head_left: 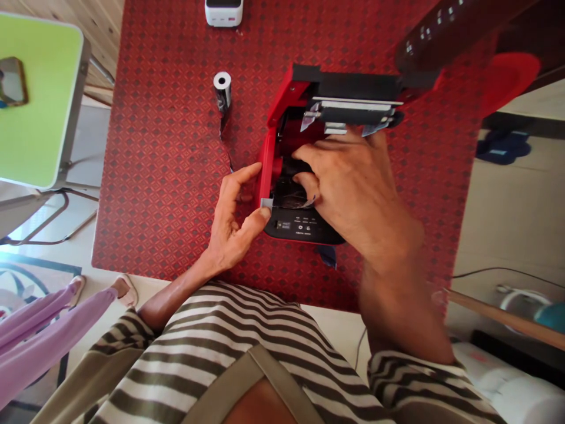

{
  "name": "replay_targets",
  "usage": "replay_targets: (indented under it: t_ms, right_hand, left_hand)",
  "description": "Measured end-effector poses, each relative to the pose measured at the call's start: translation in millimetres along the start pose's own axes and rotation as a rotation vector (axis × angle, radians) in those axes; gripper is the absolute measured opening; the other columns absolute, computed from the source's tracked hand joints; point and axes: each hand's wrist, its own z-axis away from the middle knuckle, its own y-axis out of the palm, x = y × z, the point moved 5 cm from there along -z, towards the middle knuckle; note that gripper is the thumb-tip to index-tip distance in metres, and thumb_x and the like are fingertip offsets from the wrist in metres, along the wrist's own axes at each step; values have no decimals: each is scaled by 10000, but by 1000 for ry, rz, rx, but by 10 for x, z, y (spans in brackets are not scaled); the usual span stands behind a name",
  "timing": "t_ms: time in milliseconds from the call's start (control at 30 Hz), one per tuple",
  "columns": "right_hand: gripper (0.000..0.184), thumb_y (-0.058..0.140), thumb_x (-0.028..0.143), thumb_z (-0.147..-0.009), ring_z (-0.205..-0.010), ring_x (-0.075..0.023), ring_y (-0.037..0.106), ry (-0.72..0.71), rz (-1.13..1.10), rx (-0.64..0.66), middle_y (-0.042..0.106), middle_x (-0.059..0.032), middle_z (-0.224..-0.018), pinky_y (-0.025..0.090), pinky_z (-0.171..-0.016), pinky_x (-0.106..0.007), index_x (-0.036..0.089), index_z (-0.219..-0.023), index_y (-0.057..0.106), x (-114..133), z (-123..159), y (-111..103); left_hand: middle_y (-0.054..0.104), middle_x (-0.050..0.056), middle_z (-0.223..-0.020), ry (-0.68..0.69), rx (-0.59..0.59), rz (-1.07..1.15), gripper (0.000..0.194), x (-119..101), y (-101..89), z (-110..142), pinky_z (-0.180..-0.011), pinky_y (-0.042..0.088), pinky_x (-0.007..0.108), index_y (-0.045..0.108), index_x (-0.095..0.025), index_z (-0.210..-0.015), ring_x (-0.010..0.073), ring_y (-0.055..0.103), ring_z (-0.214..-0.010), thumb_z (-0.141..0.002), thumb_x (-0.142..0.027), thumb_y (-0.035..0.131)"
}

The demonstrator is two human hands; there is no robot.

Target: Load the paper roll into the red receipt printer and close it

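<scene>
A red and black label printer (291, 227) stands on the cloth with its lid (353, 94) raised, showing a dark inner compartment. My right hand (353, 188) reaches over it, fingers inside the compartment beside a thin strip of paper; whether they grip anything is hidden. My left hand (232, 227) is at the printer's front left corner, its thumb pressing a small grey tab (266, 203) against the red side wall. To the left, a narrow paper roll (222, 88) stands upright, a dark strip trailing from it.
A white boxy device (223, 12) sits at the cloth's far edge on the red patterned tablecloth (159, 176). A dark object with small buttons (445, 35) juts in at upper right. A green table (35, 100) holds a phone (12, 82). A person's lilac-clad legs (44, 341) are at lower left.
</scene>
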Motion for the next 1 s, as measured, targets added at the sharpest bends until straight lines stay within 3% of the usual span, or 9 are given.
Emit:
replay_targets:
  t_ms: [267,333,400,500,633,700,800,900,1000]
  right_hand:
    - [248,677,156,-1147,-1380,-462,840,-18,27,124,914,-129,-1096,613,-1278,-700,292,-978,797,-49,-76,-23]
    - [279,658,95,-1132,-1377,-460,868,1,14,118,948,-138,-1191,642,-1275,-691,285,-1110,861,-28,-37,-90]
    - [468,582,23,-1122,-1386,-431,893,3,-42,95,967,-130,-1354,680,-1271,-650,296,-1328,902,15,64,-221]
    - [689,482,9,-1168,-1443,-351,906,-41,-180,33,943,-34,-1564,722,-1287,-563,399,-1582,870,115,306,-495]
    - [660,680,143,-1196,-1555,-378,868,-123,-299,-2,878,0,-1725,730,-1339,-616,473,-1758,783,232,558,-684]
    - [617,792,188,-1165,-1536,-416,869,-163,-299,-18,899,-30,-1686,737,-1317,-675,444,-1727,811,263,577,-640]
    - [368,740,203,-1224,-1321,-384,917,-129,-226,-75,983,-36,-1383,768,-1176,-648,423,-1437,943,240,521,-518]
    - [364,724,185,-1232,-1192,-372,898,-39,-143,-188,969,-32,-1173,752,-1114,-629,449,-1256,973,186,511,-508]
    - [363,746,172,-1226,-1183,-371,884,-8,-119,-295,961,-18,-1157,731,-1130,-631,459,-1208,967,174,602,-574]
  left_hand:
    - [770,127,-1768,1,-10,6,710,8,10,-1,-1284,653,609,688,-428,-1828,423,743,-1580,-1223,-776,817]
    - [777,125,-1743,-1,-7,6,705,11,8,-3,-1267,656,609,696,-430,-1826,417,753,-1545,-1223,-772,819]
    - [782,123,-1732,5,-2,6,703,11,2,-6,-1243,661,606,700,-438,-1831,419,757,-1530,-1222,-765,826]
    - [785,121,-1732,8,-1,6,699,7,-17,-15,-1227,668,603,707,-444,-1835,421,764,-1523,-1220,-751,837]
    - [812,129,-1687,0,-2,3,662,-23,-49,-45,-1230,686,585,747,-409,-1794,398,793,-1485,-1222,-725,851]
    - [825,131,-1665,-13,-9,1,641,-43,-65,-61,-1222,701,573,760,-393,-1772,377,816,-1438,-1227,-719,847]
    - [836,124,-1663,-25,-25,-17,621,-68,-83,-65,-1220,715,562,767,-390,-1756,361,834,-1422,-1233,-715,845]
    - [847,110,-1673,-12,-25,-52,605,-91,-99,-51,-1235,719,559,767,-397,-1749,365,836,-1482,-1237,-707,849]
    - [849,93,-1683,25,-28,-80,577,-147,-138,-83,-1259,728,584,757,-414,-1749,379,837,-1526,-1248,-686,846]
